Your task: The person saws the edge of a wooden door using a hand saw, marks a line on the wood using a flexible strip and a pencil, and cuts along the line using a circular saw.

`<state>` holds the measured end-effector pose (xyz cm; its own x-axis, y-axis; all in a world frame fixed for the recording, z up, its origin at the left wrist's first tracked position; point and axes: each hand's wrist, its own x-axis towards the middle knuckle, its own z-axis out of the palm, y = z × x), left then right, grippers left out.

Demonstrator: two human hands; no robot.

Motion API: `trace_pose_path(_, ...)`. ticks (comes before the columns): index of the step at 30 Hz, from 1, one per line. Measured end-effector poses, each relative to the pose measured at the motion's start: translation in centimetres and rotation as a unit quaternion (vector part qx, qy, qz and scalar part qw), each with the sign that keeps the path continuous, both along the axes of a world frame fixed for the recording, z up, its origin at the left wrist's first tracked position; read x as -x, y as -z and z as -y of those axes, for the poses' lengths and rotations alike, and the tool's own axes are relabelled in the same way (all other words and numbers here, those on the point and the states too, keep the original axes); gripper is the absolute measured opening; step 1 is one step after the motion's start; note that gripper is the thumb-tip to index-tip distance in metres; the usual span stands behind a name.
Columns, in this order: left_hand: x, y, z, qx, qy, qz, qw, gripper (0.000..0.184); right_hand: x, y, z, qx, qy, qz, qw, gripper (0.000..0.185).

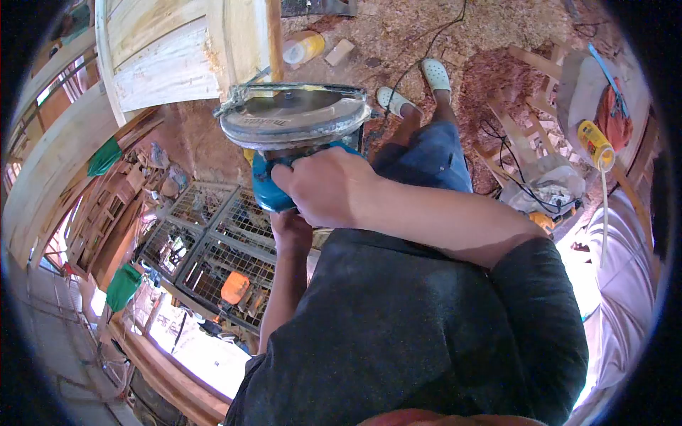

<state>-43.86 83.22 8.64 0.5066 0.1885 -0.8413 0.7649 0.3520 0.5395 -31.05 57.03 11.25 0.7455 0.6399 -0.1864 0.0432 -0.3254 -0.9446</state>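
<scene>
A blue circular saw with a round, dusty metal blade guard is held up in front of my body. My right hand is wrapped over its blue body, the forearm crossing in from the right. Below it, my left hand reaches up against the underside of the same body; its fingers are mostly hidden behind the saw. The saw's flat metal edge is turned toward a pale wooden panel, and from here I cannot tell whether they touch.
A yellow-and-white bottle and a small wood block lie on the sawdust-covered floor. A dark cord runs past my feet. Wooden frames and another yellow bottle stand at right. Metal grid panels are at lower left.
</scene>
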Motion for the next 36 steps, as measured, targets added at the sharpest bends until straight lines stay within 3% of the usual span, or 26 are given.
trace_pose_path(8,-1.6,-1.0,1.5,-0.047,-0.002,0.03,0.998,0.063,-0.5,0.1,-0.6,-0.008,-0.006,0.003,1.0,0.022)
trace_pose_path(20,-1.7,-0.5,-1.2,0.024,0.014,0.045,0.999,0.061,-0.2,0.2,-1.8,-0.019,0.041,0.011,0.999,0.022)
trace_pose_path(25,-1.0,-0.8,-0.6,-0.175,0.29,0.015,0.941,0.048,0.6,-0.5,-0.5,0.002,0.031,-0.012,0.999,0.025)
trace_pose_path(27,-1.0,-0.9,-0.2,-0.138,0.246,0.017,0.959,0.047,0.6,-0.5,-0.4,0.006,0.029,-0.015,0.999,0.025)
trace_pose_path(30,-1.6,-1.1,0.1,-0.004,0.045,0.011,0.999,0.052,0.2,-0.2,-0.8,-0.003,0.028,-0.001,1.0,0.025)
trace_pose_path(36,-2.7,-1.1,-0.3,-0.006,0.03,0.019,0.999,0.058,-0.5,-0.1,-2.0,-0.003,0.025,0.008,1.0,0.023)
